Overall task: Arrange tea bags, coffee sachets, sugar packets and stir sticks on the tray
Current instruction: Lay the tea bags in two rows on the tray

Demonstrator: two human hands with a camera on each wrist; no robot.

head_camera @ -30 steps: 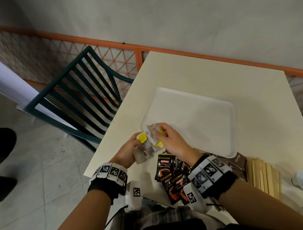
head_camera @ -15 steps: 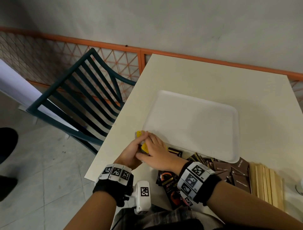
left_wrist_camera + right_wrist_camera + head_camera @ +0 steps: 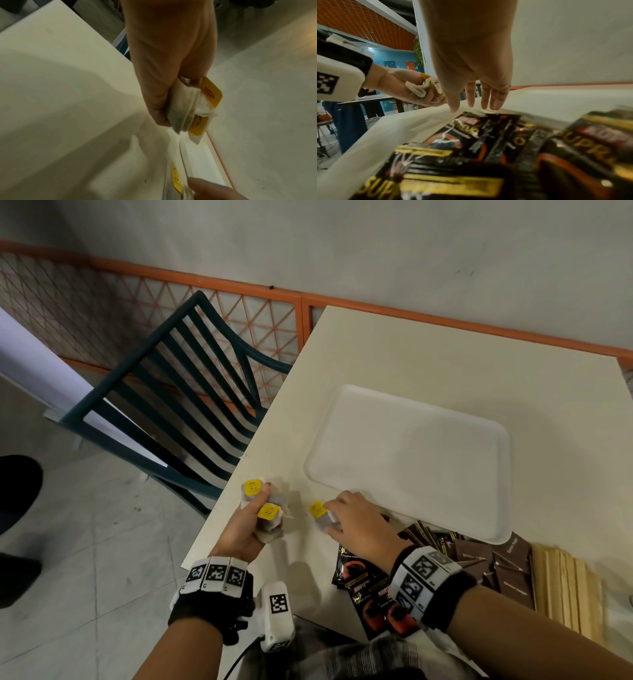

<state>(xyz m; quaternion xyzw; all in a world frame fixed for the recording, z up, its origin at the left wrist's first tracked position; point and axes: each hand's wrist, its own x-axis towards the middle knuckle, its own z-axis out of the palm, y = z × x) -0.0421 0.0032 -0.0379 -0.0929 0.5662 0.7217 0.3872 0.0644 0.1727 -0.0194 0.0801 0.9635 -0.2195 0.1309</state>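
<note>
The left hand (image 3: 245, 529) clenches a bunch of tea bags (image 3: 265, 513) over the tabletop's (image 3: 428, 361) left edge; the right hand (image 3: 356, 523) rests beside it, its fingers (image 3: 485, 99) straight over one tea bag (image 3: 320, 513) lying off the white tray's (image 3: 407, 460) near-left corner; coffee sachets (image 3: 368, 587), brown sugar packets (image 3: 493, 565) and stir sticks (image 3: 565, 587) lie along the near edge.

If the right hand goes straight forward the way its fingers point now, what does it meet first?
Probably the near rim of the white tray. The right hand, touching a tea bag, points at it; depth is uncertain.
</note>
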